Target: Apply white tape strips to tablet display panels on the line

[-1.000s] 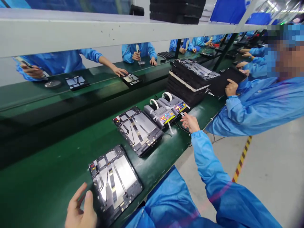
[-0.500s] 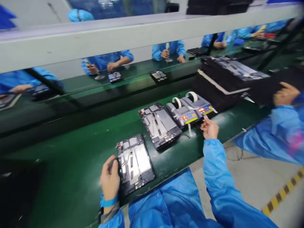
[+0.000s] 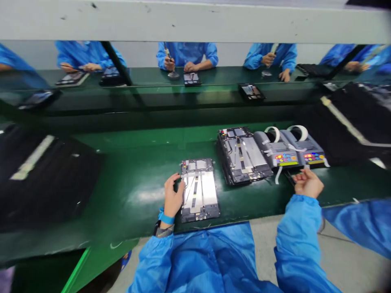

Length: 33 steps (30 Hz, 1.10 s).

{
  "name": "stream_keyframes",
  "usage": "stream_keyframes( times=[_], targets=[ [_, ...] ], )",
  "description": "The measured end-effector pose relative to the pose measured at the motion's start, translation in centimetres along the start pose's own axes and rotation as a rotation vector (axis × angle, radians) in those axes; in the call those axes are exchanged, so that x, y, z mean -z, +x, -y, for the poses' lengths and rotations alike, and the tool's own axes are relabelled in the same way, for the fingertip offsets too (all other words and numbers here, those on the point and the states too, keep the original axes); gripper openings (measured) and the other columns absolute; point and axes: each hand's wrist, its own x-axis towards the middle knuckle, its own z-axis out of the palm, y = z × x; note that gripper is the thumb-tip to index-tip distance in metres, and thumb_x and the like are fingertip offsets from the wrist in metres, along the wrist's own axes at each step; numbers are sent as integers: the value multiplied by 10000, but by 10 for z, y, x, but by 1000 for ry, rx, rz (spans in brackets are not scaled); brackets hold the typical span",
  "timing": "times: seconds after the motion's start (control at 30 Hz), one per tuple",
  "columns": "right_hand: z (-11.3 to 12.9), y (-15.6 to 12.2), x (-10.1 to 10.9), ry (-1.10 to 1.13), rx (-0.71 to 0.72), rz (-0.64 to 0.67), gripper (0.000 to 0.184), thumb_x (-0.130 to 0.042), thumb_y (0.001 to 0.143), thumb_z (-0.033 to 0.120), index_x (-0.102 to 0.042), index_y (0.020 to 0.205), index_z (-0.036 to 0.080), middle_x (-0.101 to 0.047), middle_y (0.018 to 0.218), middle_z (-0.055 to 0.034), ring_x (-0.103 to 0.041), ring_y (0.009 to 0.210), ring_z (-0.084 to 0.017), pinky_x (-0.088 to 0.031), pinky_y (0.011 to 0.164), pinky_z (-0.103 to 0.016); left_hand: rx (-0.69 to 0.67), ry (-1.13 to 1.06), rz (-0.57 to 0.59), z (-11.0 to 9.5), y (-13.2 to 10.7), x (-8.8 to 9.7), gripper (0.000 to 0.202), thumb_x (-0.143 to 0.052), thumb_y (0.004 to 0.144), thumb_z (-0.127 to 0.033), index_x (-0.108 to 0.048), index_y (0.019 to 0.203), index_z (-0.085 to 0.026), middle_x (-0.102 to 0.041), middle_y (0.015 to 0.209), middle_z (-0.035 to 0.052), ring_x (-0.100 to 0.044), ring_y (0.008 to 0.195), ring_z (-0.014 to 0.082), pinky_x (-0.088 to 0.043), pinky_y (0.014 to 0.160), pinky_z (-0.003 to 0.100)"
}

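Note:
An opened tablet (image 3: 200, 189) lies flat on the green bench in front of me, its battery and ribbon cables showing. My left hand (image 3: 173, 197) rests at its left edge, thumb and fingers apart, with nothing gripped. Over to the right, my right hand (image 3: 308, 184) pinches a short whitish strip of tape (image 3: 306, 166) at the front of the right tape dispenser (image 3: 311, 150). A thin dark tool (image 3: 289, 177) sticks out beside those fingers; its kind is unclear. The left tape dispenser (image 3: 281, 152) has a tape end hanging from its front.
A stack of opened tablets (image 3: 244, 158) stands left of the dispensers. Black padded material (image 3: 45, 179) covers the bench at left, with another dark stack (image 3: 360, 114) at far right. Across the bench, co-workers in blue handle devices. A white shelf beam (image 3: 195, 22) spans overhead.
My view has turned left and levelled, so the bench items appear farther right. My left hand stays beside the tablet, and my right hand stays at the right dispenser.

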Motion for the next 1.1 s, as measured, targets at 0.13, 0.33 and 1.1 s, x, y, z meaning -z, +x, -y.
stream_keyframes(
  times=[0.13, 0.33, 1.1],
  targets=[
    [-4, 2, -3, 14, -87, -19, 397, -847, 777, 432, -555, 619, 215, -348, 434, 95, -377, 417, -92, -351, 416, -257, 3, 18, -45, -10, 7, 5, 421, -605, 906, -523, -652, 1171, -200, -637, 1403, 155, -580, 1307, 320, -450, 1145, 526],
    [-11, 7, -2, 74, -134, -3, 438, -844, 758, 545, -572, 678, 212, -388, 456, 105, -433, 438, -94, -403, 441, -222, -642, 84, 195, -153, 30, -20, 273, -561, 998, -368, -731, 1175, -247, -700, 1340, 111, -561, 1384, 320, -390, 1214, 550],
    [49, -47, 51, -6, 16, 33, 391, -858, 745, 564, -704, 711, 206, -498, 541, 55, -460, 556, -111, -454, 551, -239, -1183, 621, 570, -351, 20, -288, 523, -791, 894, -439, -691, 1223, -44, -633, 1328, 240, -517, 1305, 387, -392, 1095, 490]
  ],
)
